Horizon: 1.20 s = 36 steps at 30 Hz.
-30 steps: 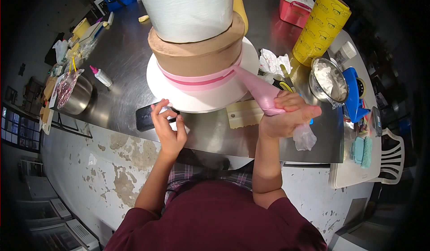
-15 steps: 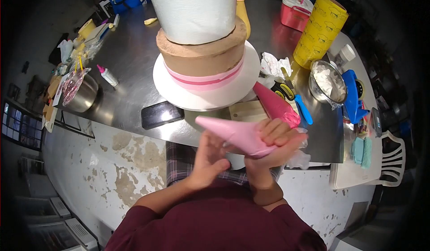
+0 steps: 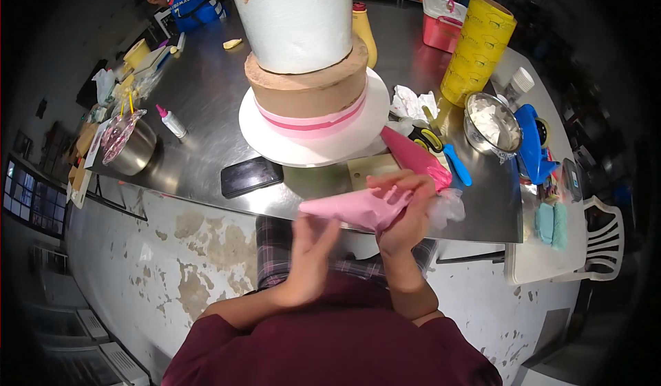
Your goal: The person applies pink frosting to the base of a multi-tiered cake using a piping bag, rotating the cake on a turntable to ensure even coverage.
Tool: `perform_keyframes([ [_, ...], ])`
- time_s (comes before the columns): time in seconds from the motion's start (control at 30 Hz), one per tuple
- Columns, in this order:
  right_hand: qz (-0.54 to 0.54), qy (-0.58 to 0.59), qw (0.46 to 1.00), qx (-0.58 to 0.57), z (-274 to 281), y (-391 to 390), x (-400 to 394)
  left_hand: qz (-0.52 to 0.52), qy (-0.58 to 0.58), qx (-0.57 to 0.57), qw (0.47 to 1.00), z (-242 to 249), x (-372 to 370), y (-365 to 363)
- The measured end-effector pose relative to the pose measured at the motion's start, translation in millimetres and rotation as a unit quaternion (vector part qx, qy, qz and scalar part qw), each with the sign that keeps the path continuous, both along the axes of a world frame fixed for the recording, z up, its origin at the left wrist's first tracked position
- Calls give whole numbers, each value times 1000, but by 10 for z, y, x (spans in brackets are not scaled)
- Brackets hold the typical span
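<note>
A light pink piping bag (image 3: pixel 351 207) lies across in front of me, its tip pointing left. My right hand (image 3: pixel 406 210) is wrapped round its wide end. Under the tip, my left hand (image 3: pixel 311 252) is raised with thumb and fingers apart, slightly blurred. Beyond the bag, a tiered cake (image 3: pixel 306 97) stands on a white round board (image 3: pixel 310 153); its lower tier is brown with pink bands at the base, its upper tier whitish. A darker pink piping bag (image 3: pixel 416 157) rests on the table right of the board, and a black phone (image 3: pixel 251 176) lies left.
On the steel table (image 3: pixel 200 69) are a metal bowl with white cream (image 3: pixel 492 124), a yellow roll (image 3: pixel 477 50), scissors (image 3: pixel 427 139), a blue-handled tool (image 3: pixel 457 165), a small bottle (image 3: pixel 171 121) and a steel pot (image 3: pixel 131 145). Another person (image 3: pixel 193 2) stands at the far left.
The light pink bag has moved slightly down and turned more level. My right hand's fingers have shifted on it, and my left hand has dropped a little. The view has tilted slightly.
</note>
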State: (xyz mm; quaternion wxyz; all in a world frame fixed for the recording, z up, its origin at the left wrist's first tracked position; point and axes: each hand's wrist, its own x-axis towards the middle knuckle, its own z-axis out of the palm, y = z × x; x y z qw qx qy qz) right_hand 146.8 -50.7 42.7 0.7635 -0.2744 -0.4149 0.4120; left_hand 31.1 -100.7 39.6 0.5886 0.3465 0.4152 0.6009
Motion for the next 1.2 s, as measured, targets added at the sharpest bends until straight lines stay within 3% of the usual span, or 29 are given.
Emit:
perform_keyframes([
  [0.1, 34, -60, 997, -24, -3, 32, 63, 170, 169, 165, 957, -54, -146, -31],
  [0.17, 68, -115, 990, -53, 2, 41, 84, 219, 315, 294, 876, 87, -224, 102],
  [0.27, 175, -180, 965, -79, -10, 52, 72, 22, 531, 379, 757, 571, -215, 216],
  [0.3, 248, -195, 934, -168, 93, -12, 131, 5, 557, 388, 735, 634, -165, 246],
  [0.37, 55, -371, 927, 23, -91, -5, 18, -29, 605, 405, 685, 715, 44, 303],
  [0.4, -48, -443, 887, 119, -222, 7, -21, -42, 607, 401, 685, 689, 94, 341],
  [0.5, 57, -384, 917, 86, -341, 24, 3, -62, 607, 393, 688, 579, 221, 401],
  [0.6, 43, -401, 911, 87, -183, 62, 15, -17, 610, 436, 661, 476, 332, 375],
  [0.8, 68, -436, 894, 81, -149, 122, 66, -9, 497, 469, 730, 414, 465, 283],
  [0.93, 21, -442, 893, 85, -77, 120, 63, -55, 478, 483, 732, 349, 453, 240],
  [1.0, -31, -422, 901, 93, -60, 124, 28, -62, 467, 495, 730, 292, 468, 230],
  [1.1, 28, -308, 950, 36, -223, 163, 1, -62, 523, 527, 667, 309, 505, 230],
  [1.17, 111, -202, 973, -30, -323, 199, 46, -36, 550, 512, 659, 371, 594, 200],
  [1.2, 69, -143, 986, -53, -353, 216, 90, -22, 563, 504, 655, 412, 621, 177],
])
